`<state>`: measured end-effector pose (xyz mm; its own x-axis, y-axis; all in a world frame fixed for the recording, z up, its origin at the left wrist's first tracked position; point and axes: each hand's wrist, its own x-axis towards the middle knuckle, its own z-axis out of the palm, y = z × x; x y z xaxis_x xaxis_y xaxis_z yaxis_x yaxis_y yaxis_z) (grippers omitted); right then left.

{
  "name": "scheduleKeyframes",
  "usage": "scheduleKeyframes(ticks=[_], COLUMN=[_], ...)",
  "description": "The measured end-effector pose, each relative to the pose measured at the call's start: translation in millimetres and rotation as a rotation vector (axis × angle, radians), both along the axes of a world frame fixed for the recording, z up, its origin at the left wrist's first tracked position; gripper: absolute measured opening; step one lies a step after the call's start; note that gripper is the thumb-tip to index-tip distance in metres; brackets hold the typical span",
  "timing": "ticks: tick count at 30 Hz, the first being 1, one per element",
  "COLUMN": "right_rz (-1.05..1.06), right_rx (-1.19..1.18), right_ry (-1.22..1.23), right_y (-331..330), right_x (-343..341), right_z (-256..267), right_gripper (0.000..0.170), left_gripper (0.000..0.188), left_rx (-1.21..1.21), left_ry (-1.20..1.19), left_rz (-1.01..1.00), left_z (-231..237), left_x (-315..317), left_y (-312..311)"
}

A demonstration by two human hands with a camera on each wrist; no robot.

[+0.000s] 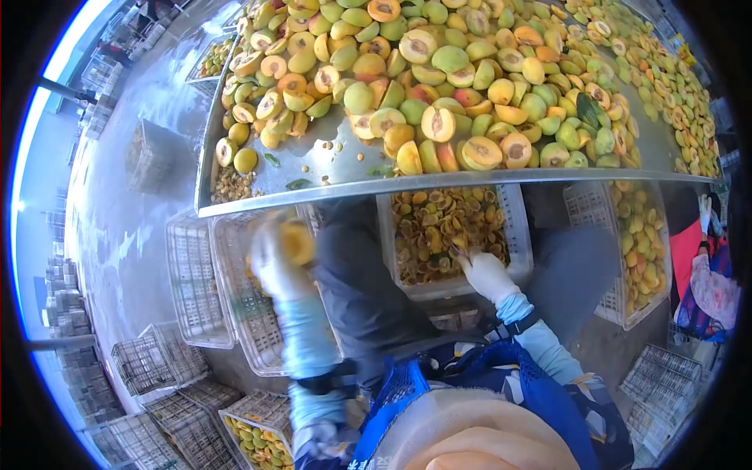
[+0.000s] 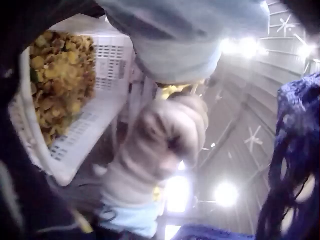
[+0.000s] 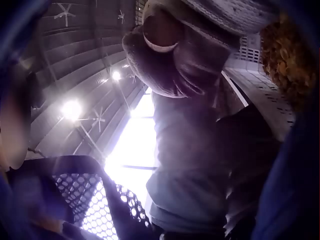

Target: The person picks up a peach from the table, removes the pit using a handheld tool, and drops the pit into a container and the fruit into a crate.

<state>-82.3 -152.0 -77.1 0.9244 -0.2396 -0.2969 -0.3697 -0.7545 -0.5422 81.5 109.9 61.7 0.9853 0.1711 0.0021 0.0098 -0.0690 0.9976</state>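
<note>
My gloved left hand (image 1: 276, 262), blurred in the head view, grips a yellow peach half (image 1: 298, 241) above a white plastic crate (image 1: 247, 313). In the left wrist view the left hand (image 2: 160, 145) has curled fingers, with yellow showing at its edge. My gloved right hand (image 1: 487, 276) reaches over the near rim of the middle crate (image 1: 521, 235), fingertips right at the small brown-yellow fruit pieces (image 1: 446, 227) inside. Bent fingers of the right hand (image 3: 185, 55) show in the right wrist view; I cannot tell whether they pinch a piece.
A metal table (image 1: 329, 160) piled with halved peaches (image 1: 462, 86) stands in front, its raised edge (image 1: 423, 184) above my knees. A crate of fruit (image 1: 641, 243) stands at right. Stacked crates (image 1: 160, 360) and a filled crate (image 1: 258, 439) are at lower left. Another person (image 1: 701, 274) sits far right.
</note>
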Motion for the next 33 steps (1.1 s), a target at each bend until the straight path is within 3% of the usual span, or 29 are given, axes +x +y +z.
scheduleKeyframes(ticks=[1, 3, 5, 6, 7, 8, 10, 11, 14, 16, 18, 19, 20, 21, 23, 24, 26, 27, 29, 30, 31, 33], right_rz=[0.003, -0.091, -0.048, 0.006, 0.008, -0.014, -0.067, -0.1, -0.11, -0.103, -0.036, -0.034, -0.032, -0.03, -0.02, -0.054, -0.081, -0.087, -0.057, -0.21, -0.458, -0.496], right_rx=[0.001, 0.033, 0.069, 0.089, 0.08, 0.108, 0.184, 0.213, 0.235, 0.327, 0.385, 0.389, 0.396, 0.4, 0.389, 0.399, 0.326, 0.319, 0.216, 0.426, 0.937, 1.232], right_ry=[-0.006, 0.15, 0.173, 0.198, 0.194, 0.127, 0.038, 0.038, 0.033, -0.033, -0.093, -0.095, -0.098, -0.1, -0.104, -0.078, -0.081, -0.084, -0.239, -0.318, -0.174, -0.295], right_y=[-7, -8, -2, -1, 0, 1, 3, 3, 6, 11, 14, 16, 17, 17, 22, 24, 24, 22, 17, 18, 19, 26], right_x=[-2, -7, -2, 1, 3, 3, 3, 3, -2, 3, 7, 10, 14, 15, 11, 9, 5, 2, 0, 3, 7, 15], right_z=[-4, -15, -21, -22, -24, -26, -27, -21, -18, -20, -25, -24, -22, -20, -16, -10, -4, -1, 5, 24, 53, 100], right_gripper=[0.043, 0.041, 0.04, 0.04, 0.04, 0.041, 0.041, 0.038, 0.035, 0.035, 0.036, 0.036, 0.036, 0.036, 0.037, 0.034, 0.03, 0.03, 0.034, 0.03, 0.025, 0.018], left_gripper=[0.033, 0.032, 0.039, 0.041, 0.047, 0.05, 0.059, 0.065, 0.067, 0.064, 0.06, 0.058, 0.055, 0.056, 0.059, 0.059, 0.062, 0.062, 0.063, 0.063, 0.062, 0.062], left_rx=[0.094, 1.188, 1.223, 1.094, 0.839, 0.798, 0.885, 0.948, 0.969, 0.94, 1.039, 1.222, 1.047, 1.196, 1.259, 1.257, 0.828, 0.821, 0.086, -0.033, -0.039, 0.172], left_ry=[-0.006, 0.04, 0.124, -0.111, -0.01, -0.027, -0.104, 0.003, 0.027, 0.203, 0.188, 0.136, 0.049, 0.007, -0.215, -0.215, -0.272, -0.278, -0.122, -0.112, -0.117, -0.381], left_rz=[-0.069, -0.361, -0.527, -0.296, -0.264, -0.269, -0.191, -0.239, -0.176, -0.347, -0.546, -0.55, -0.652, -0.611, -0.432, -0.43, -0.355, -0.36, -0.317, -0.412, -0.455, -0.535], left_z=[8, 39, 87, 49, 68, 82, 47, 33, -1, 3, -5, 4, -4, -7, -25, -26, -22, -17, -1, 10, 5, -20], left_x=[15, 36, 72, 108, 134, 153, 229, 259, 289, 277, 248, 212, 187, 163, 147, 140, 131, 119, 81, 52, 27, -12], left_y=[32, 65, 40, 62, 35, 6, -13, -23, -52, -48, -38, -50, -50, -60, -58, -54, -53, -56, -66, -74, -81, -94])
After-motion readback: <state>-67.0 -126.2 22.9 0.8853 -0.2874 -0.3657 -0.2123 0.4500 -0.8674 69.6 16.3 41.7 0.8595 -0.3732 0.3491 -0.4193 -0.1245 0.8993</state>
